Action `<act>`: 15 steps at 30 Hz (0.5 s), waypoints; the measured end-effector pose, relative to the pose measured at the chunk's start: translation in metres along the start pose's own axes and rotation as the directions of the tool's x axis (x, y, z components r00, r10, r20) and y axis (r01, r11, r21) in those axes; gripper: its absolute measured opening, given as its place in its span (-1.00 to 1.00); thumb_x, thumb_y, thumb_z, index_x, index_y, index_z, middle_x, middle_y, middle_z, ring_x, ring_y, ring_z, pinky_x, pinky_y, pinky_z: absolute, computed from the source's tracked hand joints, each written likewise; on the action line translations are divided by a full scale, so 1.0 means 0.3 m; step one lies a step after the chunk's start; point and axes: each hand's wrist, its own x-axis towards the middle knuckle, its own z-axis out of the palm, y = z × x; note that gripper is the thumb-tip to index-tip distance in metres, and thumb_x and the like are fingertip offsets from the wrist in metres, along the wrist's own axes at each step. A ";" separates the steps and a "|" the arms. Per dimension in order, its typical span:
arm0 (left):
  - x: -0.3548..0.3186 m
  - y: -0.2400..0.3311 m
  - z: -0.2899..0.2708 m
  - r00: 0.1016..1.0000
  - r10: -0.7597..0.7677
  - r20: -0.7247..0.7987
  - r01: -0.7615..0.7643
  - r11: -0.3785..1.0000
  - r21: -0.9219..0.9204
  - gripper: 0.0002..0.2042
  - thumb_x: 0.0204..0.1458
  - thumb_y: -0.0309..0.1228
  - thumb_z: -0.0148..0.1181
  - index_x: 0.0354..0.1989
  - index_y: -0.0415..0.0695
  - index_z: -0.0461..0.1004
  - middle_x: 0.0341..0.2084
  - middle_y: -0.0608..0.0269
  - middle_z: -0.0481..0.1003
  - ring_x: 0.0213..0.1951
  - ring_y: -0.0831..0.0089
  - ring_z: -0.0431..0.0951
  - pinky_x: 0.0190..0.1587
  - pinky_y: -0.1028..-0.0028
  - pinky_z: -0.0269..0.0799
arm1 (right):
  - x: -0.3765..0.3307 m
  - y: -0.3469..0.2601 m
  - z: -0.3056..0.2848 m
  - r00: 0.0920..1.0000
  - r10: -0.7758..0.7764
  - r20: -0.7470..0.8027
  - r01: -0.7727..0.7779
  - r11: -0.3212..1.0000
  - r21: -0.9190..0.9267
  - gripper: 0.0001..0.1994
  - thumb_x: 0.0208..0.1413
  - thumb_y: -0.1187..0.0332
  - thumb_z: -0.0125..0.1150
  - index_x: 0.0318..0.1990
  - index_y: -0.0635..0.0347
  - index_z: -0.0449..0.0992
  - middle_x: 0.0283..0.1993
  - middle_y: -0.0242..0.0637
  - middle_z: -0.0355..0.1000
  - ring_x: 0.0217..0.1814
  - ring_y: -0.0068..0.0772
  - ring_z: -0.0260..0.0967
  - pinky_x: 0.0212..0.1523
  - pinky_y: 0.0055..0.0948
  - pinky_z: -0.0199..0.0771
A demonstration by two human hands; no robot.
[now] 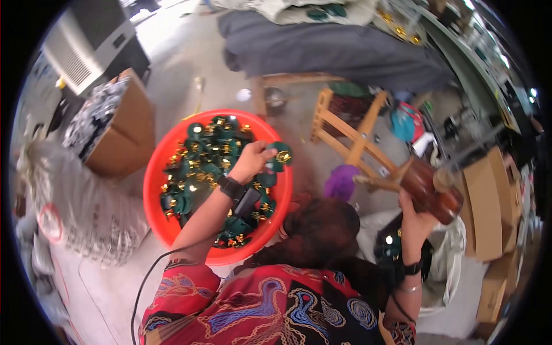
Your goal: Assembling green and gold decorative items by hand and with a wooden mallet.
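My left hand [251, 163] pinches a dark green rounded piece with a gold metal fitting [280, 155] at the right rim of a red-orange basin [150, 198]. Many similar green and gold pieces [198, 167] fill the basin. On the right, my right hand [418, 221] is closed around a reddish-brown cylinder [424, 187] with a pale stub on its side, shaped like a mallet head. Its handle cannot be made out. Close to that hand, a light wooden stick [376, 183] points left; whether it joins the cylinder is unclear.
Ahead stands a wooden folding-frame stool [353, 135], with a purple thing [341, 183] below it. A white sack [451, 261] lies under my right forearm. At left are a stuffed white sack [86, 201] and a filled cardboard box [129, 126]. More cardboard boxes [486, 207] stand at right.
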 end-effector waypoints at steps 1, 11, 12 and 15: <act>0.031 -0.007 0.072 0.994 0.000 0.109 0.008 0.997 -0.075 -0.83 0.07 -0.37 0.03 -0.25 -0.22 0.37 -0.58 0.33 0.45 -0.66 0.60 0.43 -0.69 0.68 0.22 | 0.018 0.004 0.001 1.000 -0.025 -0.006 0.025 1.000 -0.020 -0.56 -0.16 0.55 0.30 -0.07 0.32 0.28 -0.21 -0.28 0.37 -0.32 -0.55 0.35 -0.35 -0.59 0.40; 0.154 -0.043 0.534 0.894 -0.060 0.444 0.060 0.998 0.013 -0.80 0.08 -0.37 0.02 -0.29 -0.28 0.39 -0.56 0.22 0.46 -0.71 0.50 0.44 -0.71 0.63 0.32 | 0.100 -0.054 0.036 0.985 0.009 0.170 0.015 0.990 -0.139 -0.66 -0.14 0.58 0.26 -0.13 0.32 0.38 -0.17 -0.31 0.42 -0.15 -0.52 0.38 -0.16 -0.52 0.41; 0.156 -0.050 0.533 0.913 -0.024 0.407 0.020 1.000 0.012 -0.80 0.07 -0.38 0.02 -0.31 -0.31 0.39 -0.56 0.20 0.45 -0.71 0.49 0.43 -0.70 0.59 0.36 | 0.106 -0.060 0.049 0.985 0.019 0.171 0.006 0.989 -0.148 -0.66 -0.14 0.58 0.26 -0.13 0.32 0.38 -0.17 -0.31 0.42 -0.15 -0.52 0.38 -0.16 -0.52 0.41; 0.169 -0.064 0.524 0.909 -0.062 0.412 0.024 0.995 0.097 -0.79 0.07 -0.39 0.02 -0.34 -0.35 0.40 -0.57 0.17 0.46 -0.69 0.49 0.43 -0.68 0.55 0.40 | 0.120 -0.050 0.081 0.967 0.058 0.248 -0.017 0.986 -0.165 -0.68 -0.15 0.54 0.29 -0.16 0.31 0.42 -0.19 -0.33 0.44 -0.15 -0.55 0.38 -0.11 -0.53 0.38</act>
